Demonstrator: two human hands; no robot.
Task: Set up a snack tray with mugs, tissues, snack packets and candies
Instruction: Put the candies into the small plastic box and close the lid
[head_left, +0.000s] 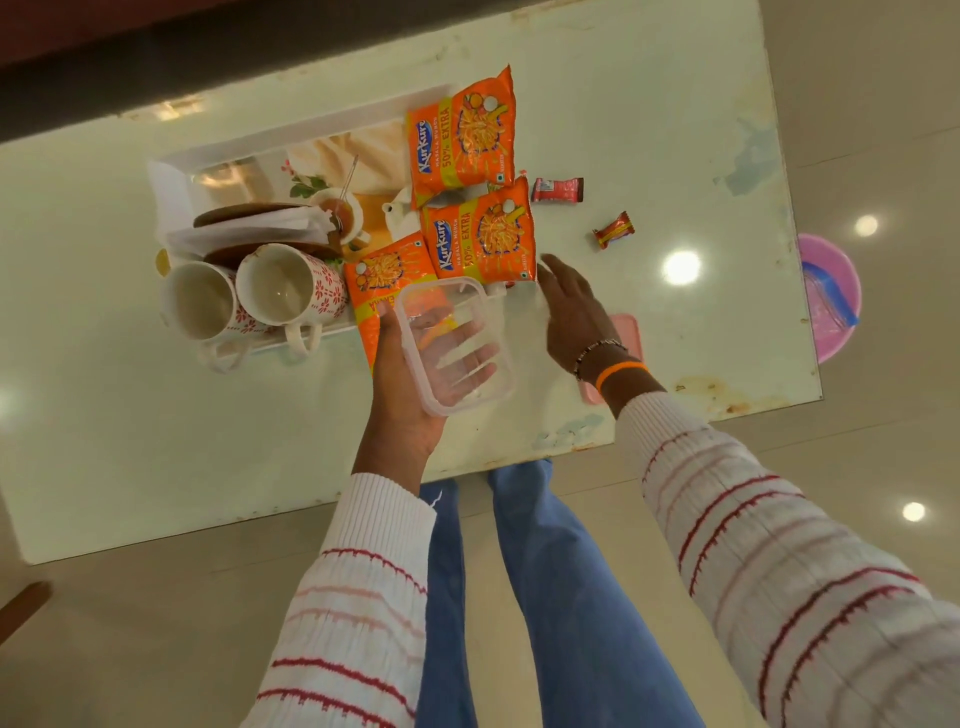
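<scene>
In the head view, the left hand (415, 374) lies palm-up under a clear rectangular plastic container (454, 345), cradling it with fingers spread beneath its base; the container looks empty, though glare makes that hard to confirm. The right hand (571, 312) hovers just beside it, fingers loosely spread and gripping nothing, stretched toward the candies. Beyond the left hand sits the white rectangular tray (311, 127), already loaded: two white mugs with red flower print (254, 304) lie on their sides at its near corner, a stack of white tissues (249, 226) rests behind them, and three orange foil snack packets (470, 182) overlap its right end. Past the right hand's fingertips, two small wrapped candies, one red-and-brown (557, 189) and one red-and-yellow (614, 229), lie loose on the pale glossy tabletop (649, 130), apart from the tray. By that layout, mugs, tissues and packets seem done; the candies remain to be gathered, probably into the container.
</scene>
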